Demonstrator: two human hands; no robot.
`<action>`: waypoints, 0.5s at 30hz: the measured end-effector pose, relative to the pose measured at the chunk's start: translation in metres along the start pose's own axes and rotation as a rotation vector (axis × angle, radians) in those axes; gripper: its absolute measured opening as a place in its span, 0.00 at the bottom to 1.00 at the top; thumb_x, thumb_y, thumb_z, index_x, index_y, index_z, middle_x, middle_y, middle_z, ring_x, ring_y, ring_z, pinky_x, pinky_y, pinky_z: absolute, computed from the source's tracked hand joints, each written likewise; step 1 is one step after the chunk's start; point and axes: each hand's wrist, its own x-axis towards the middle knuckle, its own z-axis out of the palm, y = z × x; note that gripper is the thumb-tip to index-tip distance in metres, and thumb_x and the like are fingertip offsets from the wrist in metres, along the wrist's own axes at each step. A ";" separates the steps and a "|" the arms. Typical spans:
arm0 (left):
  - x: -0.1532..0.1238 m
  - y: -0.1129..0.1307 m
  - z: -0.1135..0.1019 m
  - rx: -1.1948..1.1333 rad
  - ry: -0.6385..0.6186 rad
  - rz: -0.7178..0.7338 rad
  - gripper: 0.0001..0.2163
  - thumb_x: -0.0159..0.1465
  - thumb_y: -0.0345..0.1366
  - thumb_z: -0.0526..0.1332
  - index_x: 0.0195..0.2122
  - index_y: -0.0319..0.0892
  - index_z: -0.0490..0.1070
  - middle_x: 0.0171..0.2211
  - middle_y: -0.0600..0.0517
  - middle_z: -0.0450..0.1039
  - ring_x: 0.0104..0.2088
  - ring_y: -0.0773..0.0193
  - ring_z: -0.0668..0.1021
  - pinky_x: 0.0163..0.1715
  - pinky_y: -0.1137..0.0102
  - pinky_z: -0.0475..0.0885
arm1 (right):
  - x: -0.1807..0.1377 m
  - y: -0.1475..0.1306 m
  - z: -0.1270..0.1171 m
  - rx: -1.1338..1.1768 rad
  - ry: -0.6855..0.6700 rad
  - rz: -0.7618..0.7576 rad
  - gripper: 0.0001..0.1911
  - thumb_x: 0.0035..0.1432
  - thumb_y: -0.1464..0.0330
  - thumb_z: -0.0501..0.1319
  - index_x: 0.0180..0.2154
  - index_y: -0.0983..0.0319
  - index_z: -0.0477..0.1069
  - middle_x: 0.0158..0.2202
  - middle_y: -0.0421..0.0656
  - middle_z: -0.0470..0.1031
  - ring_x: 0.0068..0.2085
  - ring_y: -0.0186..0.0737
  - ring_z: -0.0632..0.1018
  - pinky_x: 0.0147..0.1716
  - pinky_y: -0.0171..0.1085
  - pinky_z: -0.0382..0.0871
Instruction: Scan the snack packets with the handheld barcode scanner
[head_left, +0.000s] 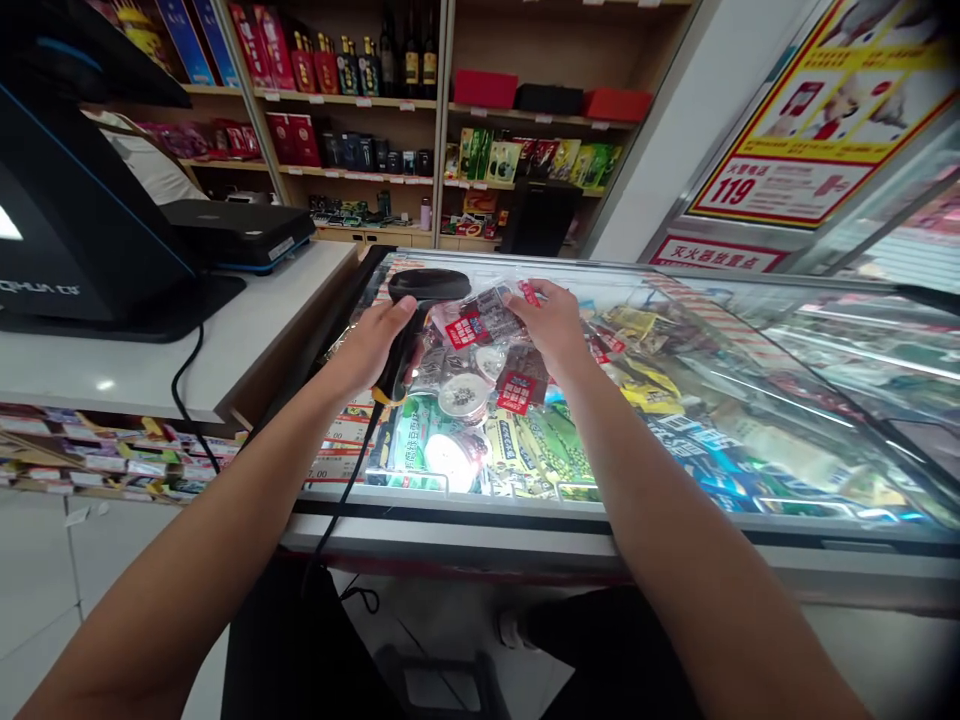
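Observation:
My left hand (369,348) is wrapped round the handle of a black barcode scanner (429,285) with yellow trim. Its head is level over the freezer's glass top, and a cord (351,490) runs down from the handle. Just right of the scanner, my right hand (553,325) pinches a clear plastic food packet (480,318) with a red label and dark contents. A similar red-labelled packet (517,385) is below that hand; whether it rests on the glass or hangs from the fingers I cannot tell.
Under the glass of the chest freezer (495,528) are tubs (463,395) and colourful bags. A white counter (112,370) at left bears a black checkout terminal (82,200) and a flat black device (225,230). Stocked shelves (360,100) stand behind. A person's white sleeve (146,155) shows behind the terminal.

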 end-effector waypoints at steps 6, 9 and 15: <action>-0.006 -0.002 0.001 0.095 -0.240 -0.006 0.27 0.68 0.66 0.60 0.34 0.44 0.67 0.22 0.52 0.74 0.17 0.64 0.75 0.15 0.70 0.70 | -0.004 -0.012 -0.010 -0.324 -0.109 -0.243 0.19 0.71 0.59 0.56 0.41 0.63 0.82 0.37 0.48 0.84 0.42 0.51 0.82 0.45 0.44 0.73; -0.006 -0.003 0.001 0.161 -0.269 -0.015 0.28 0.69 0.67 0.58 0.33 0.44 0.66 0.23 0.52 0.74 0.17 0.65 0.75 0.16 0.71 0.69 | -0.009 -0.018 -0.012 -0.420 -0.153 -0.274 0.20 0.72 0.60 0.55 0.43 0.63 0.83 0.40 0.49 0.85 0.43 0.51 0.81 0.45 0.43 0.71; -0.007 -0.003 0.000 0.330 -0.283 -0.009 0.29 0.72 0.65 0.55 0.30 0.43 0.66 0.24 0.51 0.75 0.18 0.66 0.75 0.18 0.71 0.69 | -0.008 -0.015 -0.012 -0.466 -0.140 -0.255 0.21 0.74 0.61 0.54 0.45 0.63 0.84 0.41 0.49 0.85 0.43 0.51 0.81 0.45 0.43 0.70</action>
